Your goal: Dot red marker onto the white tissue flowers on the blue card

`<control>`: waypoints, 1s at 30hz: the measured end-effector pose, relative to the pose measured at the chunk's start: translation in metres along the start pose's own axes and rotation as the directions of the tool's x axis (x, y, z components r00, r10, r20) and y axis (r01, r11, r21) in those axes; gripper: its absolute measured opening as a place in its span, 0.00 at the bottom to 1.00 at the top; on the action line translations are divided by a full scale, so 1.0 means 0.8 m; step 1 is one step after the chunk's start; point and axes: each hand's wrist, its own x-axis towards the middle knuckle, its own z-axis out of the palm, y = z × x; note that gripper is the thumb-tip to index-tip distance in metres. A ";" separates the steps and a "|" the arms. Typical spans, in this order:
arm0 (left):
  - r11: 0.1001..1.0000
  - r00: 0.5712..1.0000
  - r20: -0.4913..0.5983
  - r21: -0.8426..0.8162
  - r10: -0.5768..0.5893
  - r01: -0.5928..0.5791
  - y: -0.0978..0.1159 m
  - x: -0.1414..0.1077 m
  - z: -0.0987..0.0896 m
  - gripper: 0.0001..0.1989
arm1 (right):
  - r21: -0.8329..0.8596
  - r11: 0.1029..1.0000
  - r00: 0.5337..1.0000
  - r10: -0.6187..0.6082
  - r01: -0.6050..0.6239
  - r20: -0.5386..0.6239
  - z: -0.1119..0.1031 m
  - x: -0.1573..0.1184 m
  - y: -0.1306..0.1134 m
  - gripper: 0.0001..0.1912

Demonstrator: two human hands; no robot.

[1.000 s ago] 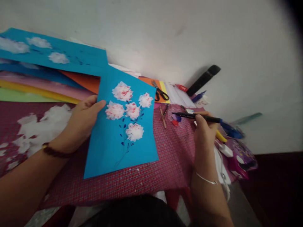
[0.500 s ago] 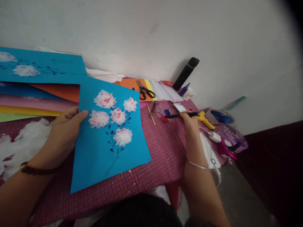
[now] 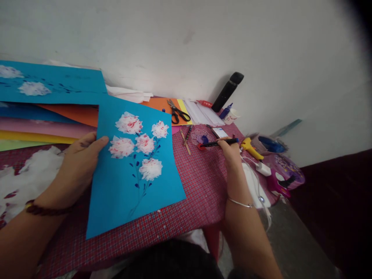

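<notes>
My left hand (image 3: 83, 159) pinches the left edge of a blue sheet of card (image 3: 116, 193), thumb on top. White crumpled-tissue flowers (image 3: 151, 169) with red dabs sit on the card, with dark blue leaves and stems drawn beneath them. My right hand (image 3: 229, 149) is closed round a slim black pen (image 3: 216, 143) with a blue end. Its tip points left and is at the red paint on the edge of a clear flower-shaped palette (image 3: 197, 133), which also holds dark blue paint. Whether the tip touches the paint I cannot tell.
Scissors (image 3: 178, 112) lie on coloured paper behind the palette. Sticks (image 3: 185, 141), a phone (image 3: 220, 132), a black bottle (image 3: 228, 93) and a yellow glue gun (image 3: 250, 147) stand or lie around. White tissue (image 3: 40, 170) is at left, below another blue card (image 3: 78, 83). A checked cloth (image 3: 200, 190) covers the table.
My right hand has moved slightly left and down with the pen, bringing its tip from beside the blue paint to the red paint. My left hand and the card have hardly moved.
</notes>
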 end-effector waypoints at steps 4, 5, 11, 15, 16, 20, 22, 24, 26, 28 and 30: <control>0.999 1.000 -0.018 -0.038 -0.024 0.024 0.000 0.000 -0.002 0.14 | 0.112 0.994 1.000 0.018 -0.015 -0.021 -0.002 -0.001 -0.005 0.09; 0.999 0.999 -0.019 -0.045 -0.029 0.028 -0.002 0.000 -0.003 0.14 | 0.139 0.990 1.000 0.019 -0.015 -0.023 -0.001 -0.003 -0.008 0.10; 0.997 0.999 0.024 -0.071 0.032 -0.030 -0.020 0.013 -0.009 0.14 | 0.416 0.866 0.952 0.189 -0.276 0.239 0.018 -0.025 -0.034 0.17; 0.986 0.992 0.031 -0.114 0.122 -0.117 -0.033 0.023 -0.008 0.11 | 0.434 0.799 0.877 0.225 -0.416 0.425 0.036 -0.050 -0.046 0.16; 0.984 0.991 0.022 -0.123 0.131 -0.127 -0.035 0.025 -0.008 0.10 | 0.428 0.802 0.864 0.203 -0.417 0.462 0.041 -0.057 -0.049 0.15; 0.970 0.981 0.025 -0.155 0.192 -0.186 -0.040 0.032 -0.007 0.05 | 0.382 0.858 0.788 0.040 -0.342 0.614 0.056 -0.085 -0.060 0.09; 0.968 0.980 0.034 -0.165 0.195 -0.187 -0.041 0.033 -0.006 0.03 | 0.353 0.894 0.748 -0.033 -0.274 0.663 0.062 -0.098 -0.064 0.07; 0.969 0.981 0.037 -0.169 0.190 -0.181 -0.041 0.034 -0.005 0.02 | 0.322 0.927 0.721 -0.089 -0.192 0.687 0.065 -0.109 -0.066 0.06; 0.969 0.981 0.035 -0.161 0.193 -0.185 -0.042 0.035 -0.005 0.03 | 0.288 0.950 0.707 -0.122 -0.120 0.697 0.065 -0.117 -0.066 0.06; 0.970 0.979 0.029 -0.147 0.201 -0.194 -0.043 0.037 -0.004 0.05 | 0.258 0.964 0.712 -0.136 -0.065 0.689 0.063 -0.123 -0.065 0.07; 0.970 0.978 0.025 -0.140 0.206 -0.201 -0.043 0.038 -0.004 0.06 | 0.214 0.977 0.716 -0.147 -0.004 0.682 0.061 -0.128 -0.065 0.07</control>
